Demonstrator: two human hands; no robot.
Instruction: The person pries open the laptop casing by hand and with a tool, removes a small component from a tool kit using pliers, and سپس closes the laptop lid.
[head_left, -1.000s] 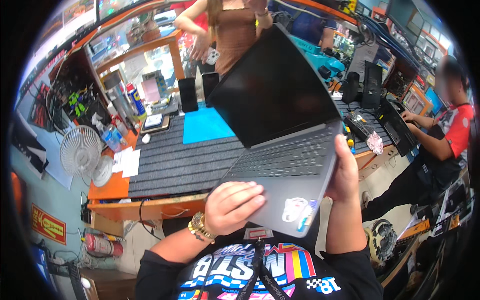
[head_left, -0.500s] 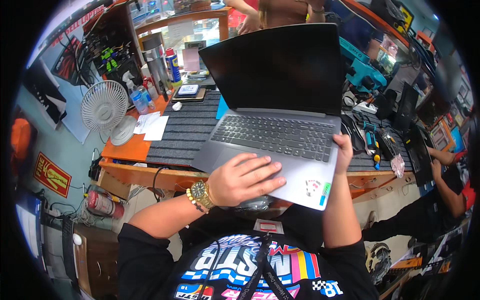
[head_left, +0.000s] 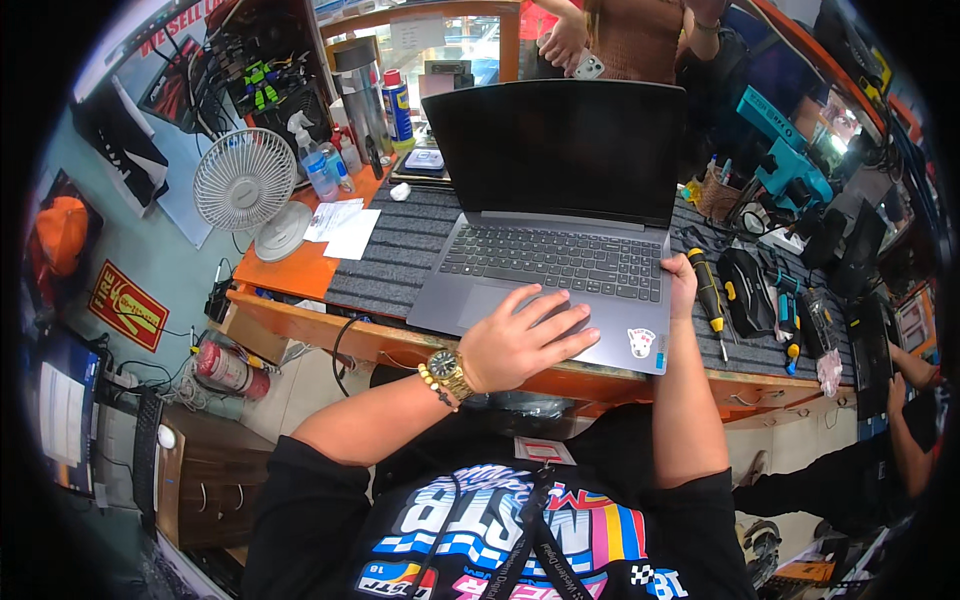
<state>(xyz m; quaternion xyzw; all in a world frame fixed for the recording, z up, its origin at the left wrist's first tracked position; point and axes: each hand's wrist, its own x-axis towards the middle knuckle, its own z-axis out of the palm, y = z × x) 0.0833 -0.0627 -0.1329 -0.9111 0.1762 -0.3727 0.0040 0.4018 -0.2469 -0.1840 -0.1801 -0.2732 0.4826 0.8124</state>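
A grey open laptop (head_left: pixel 556 155) rests on the workbench, its screen black and its keyboard towards me. Fingers spread, my left hand (head_left: pixel 530 338) lies over the palm rest just right of the touchpad. A gold watch (head_left: pixel 448 372) and beaded bracelets circle that wrist. My right hand (head_left: pixel 680 287) is closed around the laptop's right edge beside the number keys, thumb on top and the other fingers hidden beneath. Near the front right corner of the palm rest is a white cartoon sticker (head_left: pixel 640 343). Just right of my right hand lies a yellow and black screwdriver (head_left: pixel 708 292).
Left on the bench are a white fan (head_left: pixel 245 180), papers (head_left: pixel 350 234), spray bottles (head_left: pixel 318 170) and a blue can (head_left: pixel 397 112). To the right lie tools and a black case (head_left: pixel 745 290). A person holding a phone (head_left: pixel 588 66) stands across the bench; another sits far right.
The laptop's front edge has moved away from me and the base has levelled onto the bench, with both my hands following. The view has shifted, showing the screwdriver, and the phone across the bench.
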